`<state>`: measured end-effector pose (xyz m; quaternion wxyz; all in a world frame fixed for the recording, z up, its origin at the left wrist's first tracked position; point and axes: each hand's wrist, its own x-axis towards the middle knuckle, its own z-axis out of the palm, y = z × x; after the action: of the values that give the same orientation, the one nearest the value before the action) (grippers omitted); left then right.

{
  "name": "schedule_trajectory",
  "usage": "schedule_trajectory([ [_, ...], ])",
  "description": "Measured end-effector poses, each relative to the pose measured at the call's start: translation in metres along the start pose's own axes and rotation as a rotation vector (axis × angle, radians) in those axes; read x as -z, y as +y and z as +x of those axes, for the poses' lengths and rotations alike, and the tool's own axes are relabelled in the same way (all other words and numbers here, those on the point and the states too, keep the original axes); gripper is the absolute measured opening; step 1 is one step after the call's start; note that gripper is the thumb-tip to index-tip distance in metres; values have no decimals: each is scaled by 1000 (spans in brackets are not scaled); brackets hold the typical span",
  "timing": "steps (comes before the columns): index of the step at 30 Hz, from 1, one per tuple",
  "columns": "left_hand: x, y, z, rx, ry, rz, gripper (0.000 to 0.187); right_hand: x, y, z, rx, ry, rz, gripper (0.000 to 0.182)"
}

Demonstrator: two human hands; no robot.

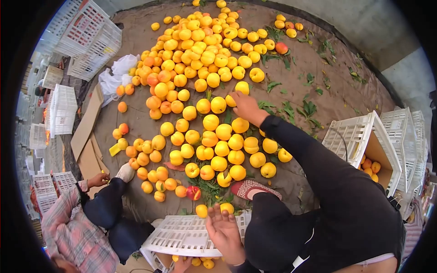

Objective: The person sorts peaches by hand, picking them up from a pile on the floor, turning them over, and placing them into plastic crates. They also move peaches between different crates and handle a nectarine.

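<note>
A big heap of yellow and orange peaches [200,59] lies spread on a brown ground cloth. My right hand [246,107], at the end of a black sleeve, reaches into the heap, its fingers curled round a yellow peach [231,100]. My left hand [225,232] hovers open with its fingers spread over the rim of a white plastic crate [182,234]. Just beyond its fingertips lies a yellow peach [226,208]. My patterned shoe [255,188] rests beside the fruit.
Another person in a plaid shirt [73,232] crouches at the lower left, one hand [98,179] near the cardboard sheets [86,125]. A lined white crate [364,136] with a few peaches stands at the right. Empty crates [86,36] are stacked at the upper left. Leaves litter the cloth.
</note>
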<state>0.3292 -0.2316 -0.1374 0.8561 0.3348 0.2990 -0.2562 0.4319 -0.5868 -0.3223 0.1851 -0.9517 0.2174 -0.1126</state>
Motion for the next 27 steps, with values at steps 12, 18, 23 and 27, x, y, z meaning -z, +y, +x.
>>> schedule_trajectory([
  [12, -33, 1, 62, 96, -191, 91, 30, -37, 3, 15, -473, -172, 725, 63],
  [18, -48, -20, 58, -3, -48, 283, 40, 54, -88, -50, 63, -873, 1132, 67],
  [23, -25, -22, 53, -14, 28, 182, 49, 12, -46, -23, 292, -330, 806, 36],
  [27, -35, -11, 37, -21, -11, 55, 55, -21, 27, 51, 10, 161, 342, 46],
])
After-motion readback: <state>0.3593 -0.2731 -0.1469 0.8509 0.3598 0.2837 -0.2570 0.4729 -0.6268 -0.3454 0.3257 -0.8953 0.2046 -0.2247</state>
